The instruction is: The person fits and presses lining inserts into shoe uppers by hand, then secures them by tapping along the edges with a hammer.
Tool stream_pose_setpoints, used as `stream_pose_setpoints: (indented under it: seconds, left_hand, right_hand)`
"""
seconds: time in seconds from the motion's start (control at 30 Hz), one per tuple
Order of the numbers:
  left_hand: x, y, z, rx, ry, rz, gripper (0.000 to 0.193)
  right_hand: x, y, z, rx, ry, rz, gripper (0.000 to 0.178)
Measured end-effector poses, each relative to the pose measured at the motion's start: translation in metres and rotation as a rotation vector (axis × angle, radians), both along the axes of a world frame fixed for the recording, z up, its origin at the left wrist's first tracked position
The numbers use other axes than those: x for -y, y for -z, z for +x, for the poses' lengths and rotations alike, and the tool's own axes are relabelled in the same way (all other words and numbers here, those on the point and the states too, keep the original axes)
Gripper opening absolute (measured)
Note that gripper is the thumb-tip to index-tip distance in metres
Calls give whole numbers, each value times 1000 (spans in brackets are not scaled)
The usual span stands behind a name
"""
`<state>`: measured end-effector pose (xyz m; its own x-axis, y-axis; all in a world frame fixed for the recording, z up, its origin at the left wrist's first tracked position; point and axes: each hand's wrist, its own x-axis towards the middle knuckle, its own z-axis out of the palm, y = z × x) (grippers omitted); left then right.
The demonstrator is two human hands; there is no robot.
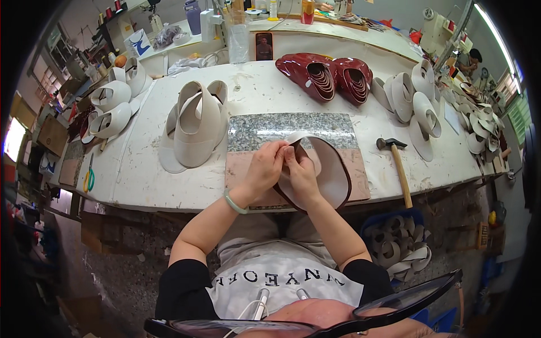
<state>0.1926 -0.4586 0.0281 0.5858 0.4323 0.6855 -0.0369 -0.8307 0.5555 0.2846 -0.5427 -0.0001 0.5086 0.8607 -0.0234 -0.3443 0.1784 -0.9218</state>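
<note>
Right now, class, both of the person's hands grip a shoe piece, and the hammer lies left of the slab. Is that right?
Not quite: the head view shows the hammer lying right of the slab. The left hand and right hand do grip the shoe piece.

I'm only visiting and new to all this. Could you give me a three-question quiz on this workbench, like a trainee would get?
1. True or false: the hammer lies to the left of the speckled slab.
2. What are the left hand and right hand both holding?
A) scissors
B) a pale, dark-edged piece
C) a phone
3. Fill in: the bangle is on the ___ wrist.

Key: 1. False, it lies to the right. 2. B. 3. Left.
</note>
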Motion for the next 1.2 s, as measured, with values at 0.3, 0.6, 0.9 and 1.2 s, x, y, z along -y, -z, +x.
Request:
stream_pose_setpoints:
  seconds: [0.3,0.6,0.9,1.2]
  left_hand:
    - [-45,-9,15,207,183,-1393,32]
    - [-27,1,23,-157,376,-1042,34]
    - [20,-36,52,364,819,-1746,26]
    - [13,-115,-24,-301,517,-65,28]
  right_hand:
    - [33,-38,48,289,-224,1,35]
    - [26,-54,75,-427,-285,523,54]
    - [10,-96,101,13,-403,263,66]
    - [31,-146,111,1529,-363,35,4]
